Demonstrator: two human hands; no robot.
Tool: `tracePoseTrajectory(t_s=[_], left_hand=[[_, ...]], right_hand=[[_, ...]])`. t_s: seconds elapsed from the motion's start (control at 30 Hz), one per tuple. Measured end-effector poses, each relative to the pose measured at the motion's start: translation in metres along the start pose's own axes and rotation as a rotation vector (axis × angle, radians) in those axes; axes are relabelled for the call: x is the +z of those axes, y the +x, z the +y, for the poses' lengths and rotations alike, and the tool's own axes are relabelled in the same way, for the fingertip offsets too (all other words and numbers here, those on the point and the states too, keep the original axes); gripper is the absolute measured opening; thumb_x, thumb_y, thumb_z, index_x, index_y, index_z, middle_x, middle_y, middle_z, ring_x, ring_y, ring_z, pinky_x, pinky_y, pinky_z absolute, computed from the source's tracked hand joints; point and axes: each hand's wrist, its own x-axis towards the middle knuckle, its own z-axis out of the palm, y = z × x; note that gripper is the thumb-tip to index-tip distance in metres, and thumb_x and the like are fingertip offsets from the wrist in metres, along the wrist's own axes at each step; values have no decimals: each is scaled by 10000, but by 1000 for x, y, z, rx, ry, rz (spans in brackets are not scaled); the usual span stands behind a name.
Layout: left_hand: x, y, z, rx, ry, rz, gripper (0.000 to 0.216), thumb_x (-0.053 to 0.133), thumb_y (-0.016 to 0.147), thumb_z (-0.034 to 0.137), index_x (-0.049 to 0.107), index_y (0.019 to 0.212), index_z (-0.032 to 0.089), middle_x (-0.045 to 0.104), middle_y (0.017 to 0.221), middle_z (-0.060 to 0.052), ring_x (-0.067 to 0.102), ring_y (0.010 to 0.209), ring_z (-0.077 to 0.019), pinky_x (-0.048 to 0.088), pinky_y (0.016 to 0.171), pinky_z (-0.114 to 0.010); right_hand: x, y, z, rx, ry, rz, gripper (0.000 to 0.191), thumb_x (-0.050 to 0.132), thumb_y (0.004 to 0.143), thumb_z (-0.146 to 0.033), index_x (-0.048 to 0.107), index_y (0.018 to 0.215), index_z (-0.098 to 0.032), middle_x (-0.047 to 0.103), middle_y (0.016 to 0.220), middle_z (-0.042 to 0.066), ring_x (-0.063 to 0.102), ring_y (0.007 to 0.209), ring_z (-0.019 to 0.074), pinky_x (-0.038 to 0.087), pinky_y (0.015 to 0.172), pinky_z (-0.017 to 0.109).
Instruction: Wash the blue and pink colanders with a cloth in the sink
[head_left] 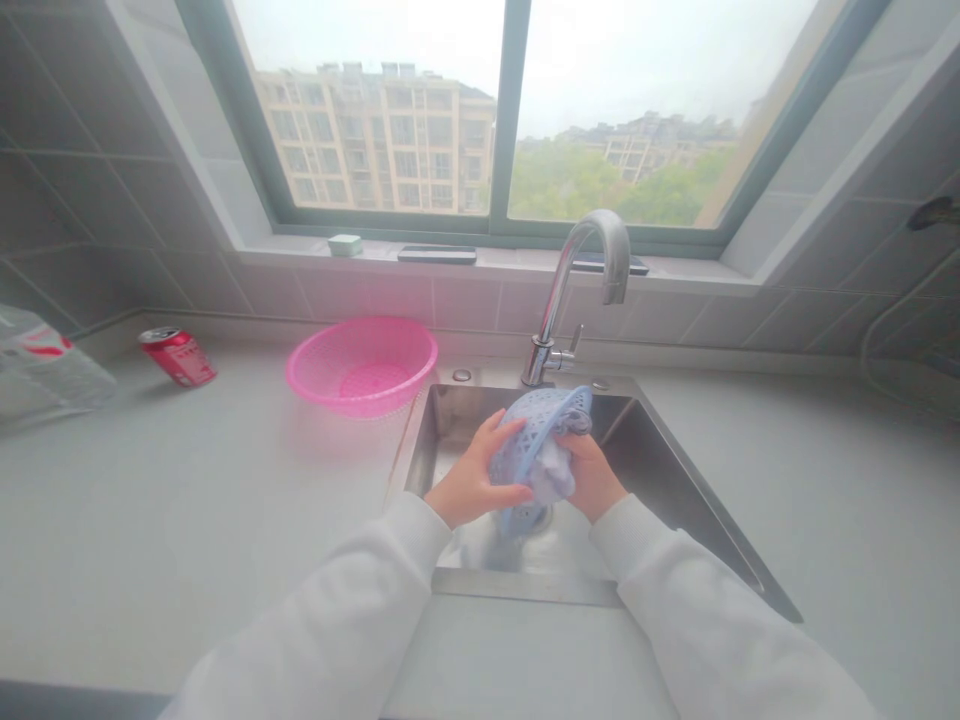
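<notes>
White sleeves (315,600); left hand (472,475), right hand (592,478) grip blue basket (536,450) over sink (660,480)

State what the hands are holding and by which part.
A pale blue perforated plastic basket: the left hand grips its rim near the bottom edge, and the right hand holds the opposite side.

Around the left hand (476,475) and right hand (596,478), passage is being obstructed by the blue plastic colander (536,445) between them. At 12 o'clock the way is being barred by the chrome faucet (556,300), and at 10 o'clock by the pink plastic basket (361,365). Free room is being offered at 3 o'clock inside the steel sink (675,490).
</notes>
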Motion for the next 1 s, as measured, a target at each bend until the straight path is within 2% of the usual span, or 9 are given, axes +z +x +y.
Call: tracePoseTrajectory(t_s=[0.1, 0.3, 0.4, 0.53, 0.6, 0.7, 0.8, 0.9, 1.0], left_hand=[[2, 0, -1, -1, 9, -1, 935, 878, 717, 403, 485, 1563, 341, 201, 1758, -96, 210, 1621, -400, 235, 1303, -571], [-1, 3, -5, 0, 52, 70, 818, 831, 756, 352, 549, 1521, 281, 351, 1706, -120, 282, 1600, -387, 204, 1317, -554], [-4, 2, -1, -2, 97, 5, 810, 829, 760, 346, 560, 1522, 287, 364, 1707, -113, 272, 1604, -400, 181, 1324, -559], [-5, 1, 4, 19, 74, -35, 833, 821, 777, 345, 521, 1553, 306, 320, 1733, -96, 216, 1624, -400, 210, 1318, -559], [-3, 2, 3, 21, 40, -28, 846, 823, 782, 363, 504, 1564, 319, 305, 1740, -89, 198, 1628, -400, 218, 1314, -570], [-1, 3, -1, 35, 15, -2, 850, 841, 767, 389, 525, 1551, 300, 327, 1730, -102, 221, 1621, -404, 199, 1320, -568], [-2, 3, -7, 33, -45, 50, 826, 829, 781, 416, 540, 1539, 258, 392, 1693, -127, 310, 1586, -411, 214, 1315, -569], [-4, 3, -11, 4, -74, 56, 795, 838, 774, 481, 592, 1493, 247, 437, 1664, -135, 331, 1573, -423, 207, 1314, -577], [-4, 5, -12, -1, -128, 67, 913, 861, 727, 595, 557, 1518, 253, 441, 1657, -149, 311, 1575, -445, 214, 1304, -595]], right_hand=[[3, 0, 4, -60, -132, -59, 369, 800, 699, -378, 726, 1037, -249, 793, 1011, 67, 731, 948, 300, 584, 886, 443], [13, -5, 15, -34, -770, -404, 391, 689, 570, -92, 786, 930, -212, 806, 974, 34, 700, 938, 272, 530, 964, 432], [9, -5, 12, 1, -685, -330, 313, 746, 596, -149, 779, 902, -205, 807, 946, 48, 711, 949, 294, 543, 947, 449], [-4, 1, -1, -18, -170, -34, 315, 796, 665, -354, 754, 949, -224, 805, 979, 77, 743, 970, 317, 593, 874, 444], [-9, 3, -5, -7, -44, 25, 292, 763, 706, -436, 743, 921, -239, 803, 964, 89, 749, 976, 331, 605, 847, 450], [-4, 1, -5, -24, -94, -26, 286, 765, 697, -389, 730, 945, -250, 794, 933, 60, 743, 938, 307, 593, 858, 438], [9, -7, 2, -29, -412, -226, 360, 745, 616, -187, 741, 974, -230, 775, 895, 16, 708, 866, 254, 559, 869, 399], [18, -12, 9, -29, -711, -405, 363, 677, 578, -102, 757, 917, -205, 772, 899, 15, 680, 890, 249, 530, 894, 393], [16, -9, 12, -38, -695, -376, 302, 682, 567, -99, 736, 844, -205, 767, 873, 11, 676, 884, 249, 527, 901, 396]])
